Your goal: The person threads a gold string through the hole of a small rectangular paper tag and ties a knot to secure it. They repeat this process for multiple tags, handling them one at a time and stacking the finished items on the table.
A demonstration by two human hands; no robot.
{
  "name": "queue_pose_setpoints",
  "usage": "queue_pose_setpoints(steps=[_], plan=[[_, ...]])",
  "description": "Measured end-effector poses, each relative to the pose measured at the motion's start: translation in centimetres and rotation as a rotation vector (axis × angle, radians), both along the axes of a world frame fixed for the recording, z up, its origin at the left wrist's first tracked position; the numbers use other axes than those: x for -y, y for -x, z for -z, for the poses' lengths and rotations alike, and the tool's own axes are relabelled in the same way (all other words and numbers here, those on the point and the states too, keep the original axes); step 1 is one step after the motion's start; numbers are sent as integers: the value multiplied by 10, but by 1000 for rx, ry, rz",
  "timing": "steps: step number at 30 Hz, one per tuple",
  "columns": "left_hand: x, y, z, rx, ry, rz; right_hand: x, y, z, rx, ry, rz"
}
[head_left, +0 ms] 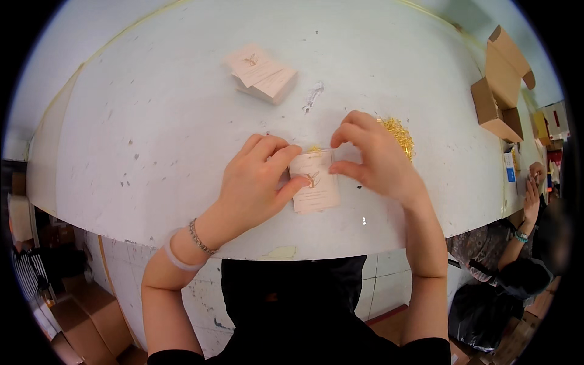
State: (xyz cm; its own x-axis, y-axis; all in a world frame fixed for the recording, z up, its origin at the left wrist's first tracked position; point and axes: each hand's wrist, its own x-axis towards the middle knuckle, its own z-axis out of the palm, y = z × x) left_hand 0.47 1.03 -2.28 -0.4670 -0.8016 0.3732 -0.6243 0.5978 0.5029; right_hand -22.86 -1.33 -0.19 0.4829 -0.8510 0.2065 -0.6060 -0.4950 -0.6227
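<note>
A small pale card (317,193) with a brown plant-like print lies on the table in front of me. Its edges look slightly doubled, as if a clear sleeve were around it, but I cannot make that out surely. A bit of gold (314,149) shows at its top edge. My left hand (258,176) grips the card's left side, thumb on its face and index finger at the top corner. At the upper right of the card is my right hand (380,158), thumb and index finger apart, their tips by its edge. Short gold strips (398,137) are piled behind that hand.
A stack of similar cards (263,73) stands farther back on the white table (170,121). At the right are an open cardboard box (496,109) and a blue-and-white pack (510,167). Another person's hand (531,198) is at the far right; cardboard boxes (91,319) stand lower left.
</note>
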Motion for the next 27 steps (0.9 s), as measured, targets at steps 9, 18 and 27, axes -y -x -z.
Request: queue_pose_setpoints(steps=[9,18,27], plan=[[-1,-1,2,11,-35,12,-1,-18,12,-17,156,87],[-1,0,1,1,-32,21,-2,-22,13,-18,176,32],[-1,1,-1,-3,-70,25,4,-24,21,76,192,202]])
